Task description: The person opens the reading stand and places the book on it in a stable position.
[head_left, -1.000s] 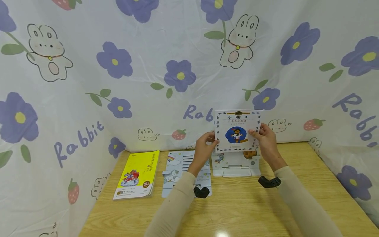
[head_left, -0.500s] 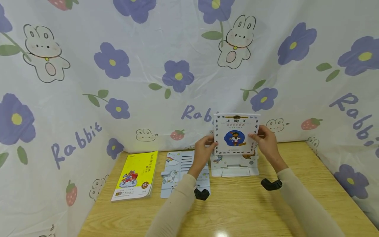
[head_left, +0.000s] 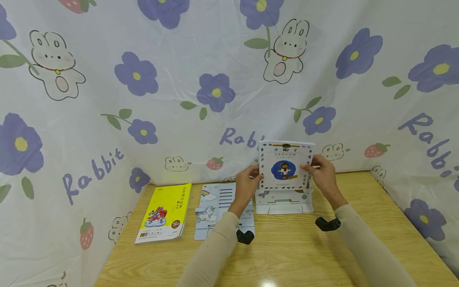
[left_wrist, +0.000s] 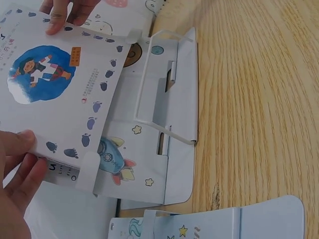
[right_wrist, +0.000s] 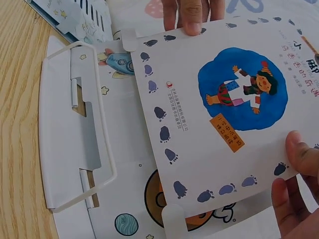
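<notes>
A thin white picture book with a blue round picture and a footprint border is held upright, leaning back, by both hands. My left hand pinches its left edge, thumb on the cover. On the opposite edge, my right hand grips with the thumb in front and fingers behind. Behind and below the book stands a white book stand printed with a rocket and a donut. Its white side tabs overlap the book's lower corners in the wrist views. A wire support spans the stand's front foot.
A pale blue unicorn book stand lies left of the white one, partly covered by the left arm. Farther left on the wooden table is a yellow book. A rabbit-print curtain hangs close behind the table.
Both hands have lowered the picture book a little toward the white stand, and its top has tipped back. The yellow book and both stands have stayed in place.
</notes>
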A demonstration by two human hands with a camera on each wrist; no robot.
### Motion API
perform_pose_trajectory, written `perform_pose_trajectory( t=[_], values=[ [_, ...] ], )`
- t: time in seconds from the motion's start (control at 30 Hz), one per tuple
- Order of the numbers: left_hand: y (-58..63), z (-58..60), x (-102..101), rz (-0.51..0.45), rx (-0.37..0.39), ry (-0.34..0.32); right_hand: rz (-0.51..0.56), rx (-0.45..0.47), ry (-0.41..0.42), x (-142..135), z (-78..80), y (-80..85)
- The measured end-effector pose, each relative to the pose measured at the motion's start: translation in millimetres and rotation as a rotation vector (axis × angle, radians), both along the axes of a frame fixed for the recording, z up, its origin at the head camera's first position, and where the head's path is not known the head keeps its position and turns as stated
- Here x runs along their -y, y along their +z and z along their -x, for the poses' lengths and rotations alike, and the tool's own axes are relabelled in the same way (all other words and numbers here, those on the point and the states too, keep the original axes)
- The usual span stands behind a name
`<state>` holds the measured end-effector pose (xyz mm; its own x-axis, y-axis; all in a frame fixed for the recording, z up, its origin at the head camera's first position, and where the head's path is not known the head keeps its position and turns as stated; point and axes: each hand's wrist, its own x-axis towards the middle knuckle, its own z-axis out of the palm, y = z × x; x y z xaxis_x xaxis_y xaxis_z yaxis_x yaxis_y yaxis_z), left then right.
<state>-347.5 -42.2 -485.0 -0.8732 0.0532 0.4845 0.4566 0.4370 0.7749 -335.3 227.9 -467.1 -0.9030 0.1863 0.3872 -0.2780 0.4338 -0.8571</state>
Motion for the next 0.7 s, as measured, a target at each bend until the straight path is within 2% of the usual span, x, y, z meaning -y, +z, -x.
perform_pose_trajectory(
  t=[0.17, 0.4, 0.7],
  values=[
    [-0.8, -1.4, -0.8, 0.041, 0.046, 0.024, 0.013, 0.035, -0.003, 0.6, -0.3, -4.7],
    [-5.1, -1.5, -1.1, 0.071, 0.048, 0.028, 0.028, 0.100, -0.036, 3.2, -0.7, -13.2],
    [-10.6, -1.4, -2.4, 0.100, 0.064, 0.031, 0.034, 0.108, -0.058, 5.8, -0.7, -22.3]
  ],
)
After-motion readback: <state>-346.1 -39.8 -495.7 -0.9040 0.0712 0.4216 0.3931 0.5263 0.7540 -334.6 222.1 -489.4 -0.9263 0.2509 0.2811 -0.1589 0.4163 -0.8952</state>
